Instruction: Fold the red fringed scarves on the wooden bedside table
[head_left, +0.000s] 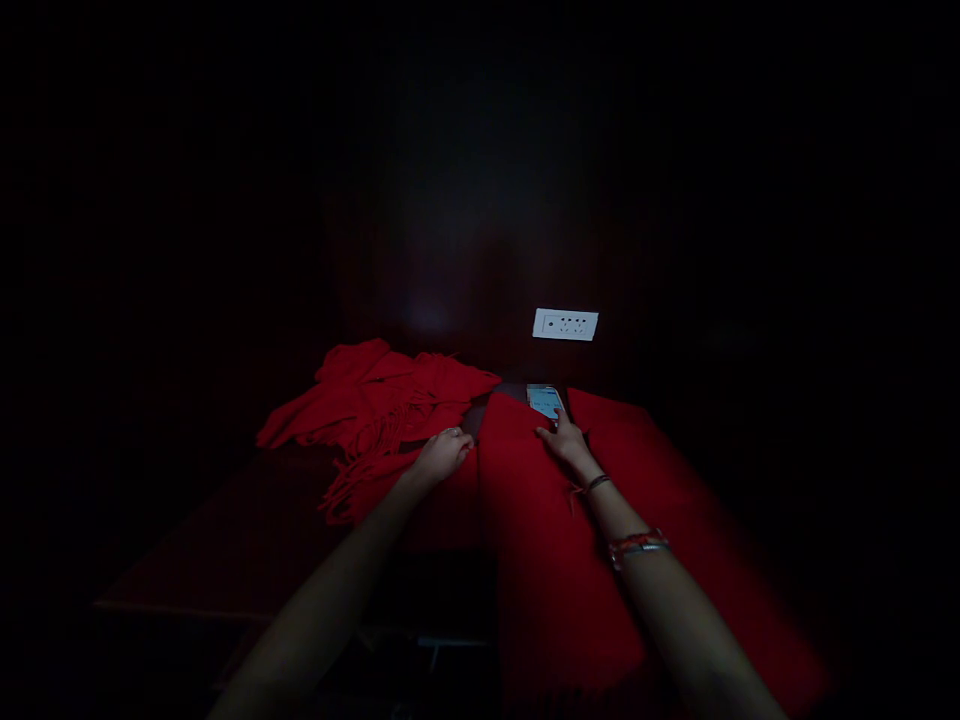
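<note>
My left hand (444, 457) is closed, its fingers curled beside the left edge of a long red scarf (555, 560). What those fingers hold, if anything, is hidden; a ring shows on one of them. My right hand (568, 443) reaches over the same scarf, fingers apart, with a fingertip at the lit screen of a phone (544, 401). The phone lies at the far end of the table, between two lengths of red cloth. Left of my left hand is a crumpled red fringed scarf (375, 395), heaped loosely.
A second flat red cloth (660, 480) stretches along the right, under my right forearm's outer side. The dark table (217, 550) has its front edge at lower left. Behind stands a dark wall with a white socket plate (565, 324). Surroundings are nearly black.
</note>
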